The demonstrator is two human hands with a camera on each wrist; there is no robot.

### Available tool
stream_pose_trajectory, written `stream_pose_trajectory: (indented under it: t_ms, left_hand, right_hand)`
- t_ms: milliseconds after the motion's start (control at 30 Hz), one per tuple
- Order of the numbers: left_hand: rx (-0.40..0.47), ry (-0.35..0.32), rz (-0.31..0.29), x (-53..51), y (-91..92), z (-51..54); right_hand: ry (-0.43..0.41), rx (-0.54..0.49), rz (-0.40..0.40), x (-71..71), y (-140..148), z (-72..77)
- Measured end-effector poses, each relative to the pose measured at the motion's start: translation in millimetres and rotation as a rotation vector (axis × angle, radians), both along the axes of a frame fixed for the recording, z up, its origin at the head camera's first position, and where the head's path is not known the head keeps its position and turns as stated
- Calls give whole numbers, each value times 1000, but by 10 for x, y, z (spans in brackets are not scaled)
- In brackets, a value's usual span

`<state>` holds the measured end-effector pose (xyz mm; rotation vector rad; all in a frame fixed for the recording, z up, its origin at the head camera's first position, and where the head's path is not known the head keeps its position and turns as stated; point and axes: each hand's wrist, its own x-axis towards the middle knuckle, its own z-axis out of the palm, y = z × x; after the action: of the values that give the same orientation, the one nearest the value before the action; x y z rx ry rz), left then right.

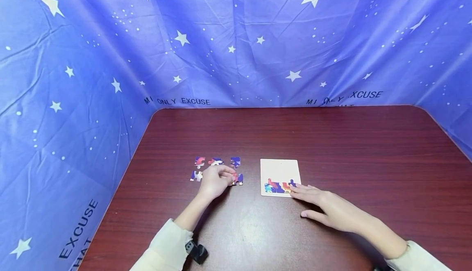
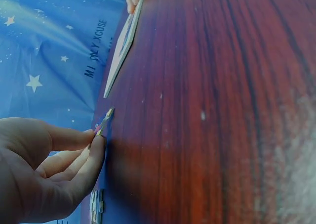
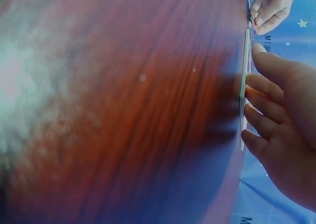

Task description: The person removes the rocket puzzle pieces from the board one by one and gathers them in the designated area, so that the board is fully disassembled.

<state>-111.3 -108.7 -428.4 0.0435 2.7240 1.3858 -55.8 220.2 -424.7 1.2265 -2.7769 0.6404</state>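
Observation:
Between thumb and fingers my left hand (image 1: 215,182) pinches a jigsaw piece (image 1: 239,178) with purple and red on it. The left wrist view shows that puzzle piece (image 2: 104,121) tilted, its far edge off the table. My right hand (image 1: 333,208) lies with straight fingers at the lower right of a square puzzle board (image 1: 280,169), fingertips touching its edge. Along the board's near side sits a row of joined pieces (image 1: 277,187) in purple, red and blue; my right fingertips cover its right end. The rest of the board's surface is plain cream.
Several loose puzzle pieces lie around my left hand, among them a red one (image 1: 199,161), a white and red one (image 1: 215,161), a purple one (image 1: 235,161) and a purple-white one (image 1: 196,176). A star-print blue curtain (image 1: 236,37) borders the dark red wooden table (image 1: 332,140).

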Motion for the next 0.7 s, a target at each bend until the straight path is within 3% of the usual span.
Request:
stream_pose_trajectory:
  t_ms: [167, 700]
  left_hand:
    - [-64, 89, -6, 5, 7, -14]
    - [-109, 129, -17, -10, -2, -1]
  right_hand:
    - [2, -8, -1, 6, -4, -1]
    - [-4, 4, 0, 8, -2, 14]
